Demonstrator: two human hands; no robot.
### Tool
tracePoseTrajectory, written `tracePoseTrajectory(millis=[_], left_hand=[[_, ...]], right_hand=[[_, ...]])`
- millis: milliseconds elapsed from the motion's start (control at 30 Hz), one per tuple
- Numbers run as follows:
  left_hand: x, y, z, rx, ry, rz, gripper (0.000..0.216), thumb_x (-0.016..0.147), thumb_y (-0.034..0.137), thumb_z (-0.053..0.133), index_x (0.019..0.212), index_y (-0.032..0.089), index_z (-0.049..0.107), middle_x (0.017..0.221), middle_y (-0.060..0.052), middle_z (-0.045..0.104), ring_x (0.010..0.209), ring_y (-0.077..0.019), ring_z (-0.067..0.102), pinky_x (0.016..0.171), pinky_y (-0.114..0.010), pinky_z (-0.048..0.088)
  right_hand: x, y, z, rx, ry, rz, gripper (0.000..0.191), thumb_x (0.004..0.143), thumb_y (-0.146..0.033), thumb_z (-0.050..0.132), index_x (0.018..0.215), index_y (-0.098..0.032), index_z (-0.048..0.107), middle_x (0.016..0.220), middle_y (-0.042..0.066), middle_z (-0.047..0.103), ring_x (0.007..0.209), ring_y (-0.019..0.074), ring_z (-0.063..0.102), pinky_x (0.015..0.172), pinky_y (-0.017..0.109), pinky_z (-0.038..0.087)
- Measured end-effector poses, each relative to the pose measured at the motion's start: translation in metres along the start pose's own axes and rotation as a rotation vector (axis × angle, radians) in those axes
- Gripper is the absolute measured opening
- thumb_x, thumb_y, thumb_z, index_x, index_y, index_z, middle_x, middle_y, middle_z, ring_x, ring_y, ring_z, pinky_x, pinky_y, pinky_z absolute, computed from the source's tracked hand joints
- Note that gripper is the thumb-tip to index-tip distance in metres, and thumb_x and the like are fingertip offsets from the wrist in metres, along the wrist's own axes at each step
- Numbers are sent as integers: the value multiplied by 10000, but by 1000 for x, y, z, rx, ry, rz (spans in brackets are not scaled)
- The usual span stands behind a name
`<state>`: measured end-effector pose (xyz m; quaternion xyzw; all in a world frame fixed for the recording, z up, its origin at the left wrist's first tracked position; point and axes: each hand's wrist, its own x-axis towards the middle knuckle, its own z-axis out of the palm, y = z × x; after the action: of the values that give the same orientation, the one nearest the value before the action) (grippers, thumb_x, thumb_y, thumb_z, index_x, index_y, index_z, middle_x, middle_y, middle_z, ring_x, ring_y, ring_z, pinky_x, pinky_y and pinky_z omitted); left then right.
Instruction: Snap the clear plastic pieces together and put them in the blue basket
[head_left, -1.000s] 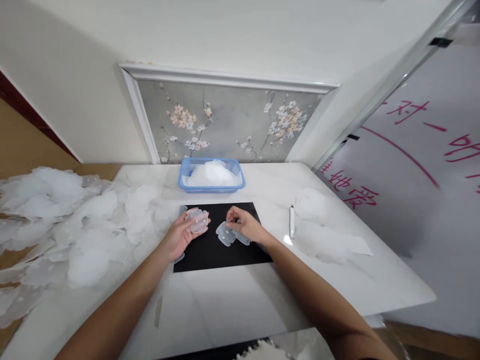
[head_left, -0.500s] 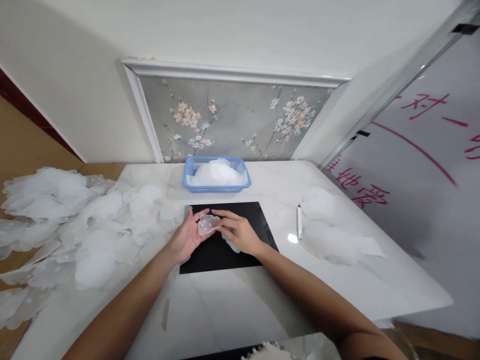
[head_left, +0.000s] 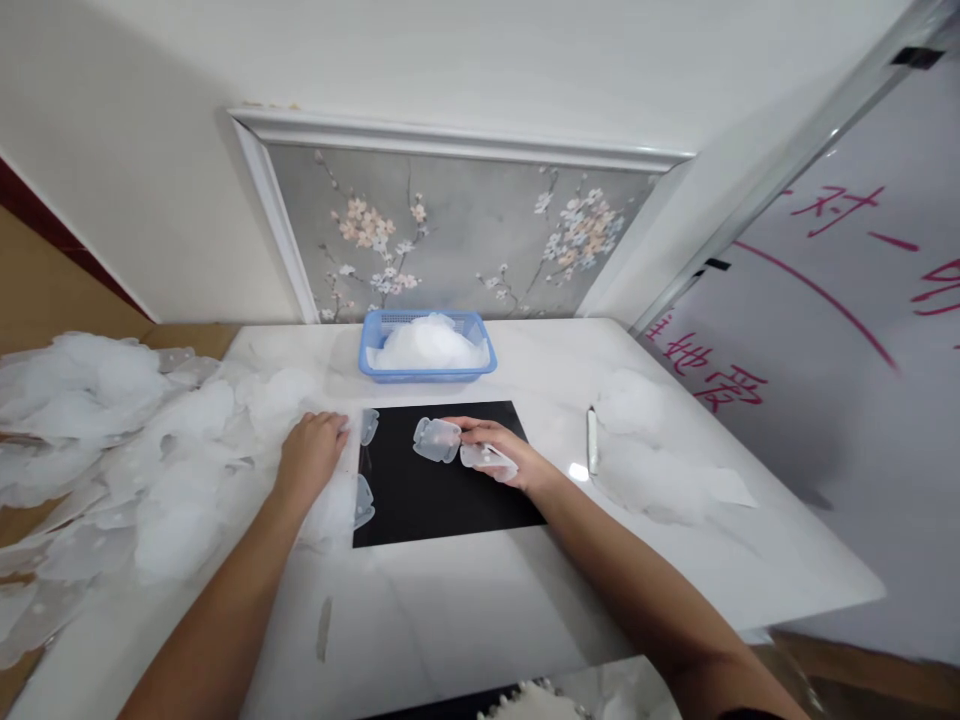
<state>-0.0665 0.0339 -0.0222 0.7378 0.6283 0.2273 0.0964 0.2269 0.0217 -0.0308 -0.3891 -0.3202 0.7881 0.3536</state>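
A black mat (head_left: 442, 500) lies on the white marble table (head_left: 480, 600). My right hand (head_left: 499, 455) rests on the mat, its fingers pinched on a small translucent plastic piece (head_left: 436, 439), with another clear piece (head_left: 487, 460) under the palm. My left hand (head_left: 311, 455) lies to the left of the mat, fingers curled down onto the pile of translucent white sheets (head_left: 150, 470). Two small clear pieces (head_left: 366, 465) sit on the mat's left edge.
A blue basket (head_left: 427, 352) heaped with white pieces stands behind the mat. More white sheets (head_left: 652, 450) and a thin white stick (head_left: 592, 440) lie to the right. A flower-painted panel and a board with red writing stand beyond the table.
My left hand left the clear piece and moved left onto the pile of sheets. My right hand now holds that piece alone on the mat.
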Motion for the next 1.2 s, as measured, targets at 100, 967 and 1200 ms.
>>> tracePoseTrajectory(millis=[100,967,1200], left_hand=[[-3,14,-6,-4,73,-11,180,826,286,497,707,229,620,789,-110,671,884,-317,586,836,-425,428],[-18,63,9,-1734,-408,-685,425,884,501,507,1107,158,625,1386,-162,547,1276,-331,510,997,-588,444],[-21,59,13,-1706,-357,-593,375,691,53,540,1036,156,643,1298,-132,626,1277,-314,513,1057,-575,400]], right_hand=[[0,-2,-6,-39,-18,44,461,620,-201,710,1077,-165,671,840,32,702,418,41,386,369,196,216],[-2,8,3,-329,106,-196,255,717,-399,687,841,-195,596,644,-25,571,511,98,465,499,223,361],[-5,-7,-8,-212,112,33,354,642,-278,753,977,-172,713,654,-2,629,465,78,422,436,210,293]])
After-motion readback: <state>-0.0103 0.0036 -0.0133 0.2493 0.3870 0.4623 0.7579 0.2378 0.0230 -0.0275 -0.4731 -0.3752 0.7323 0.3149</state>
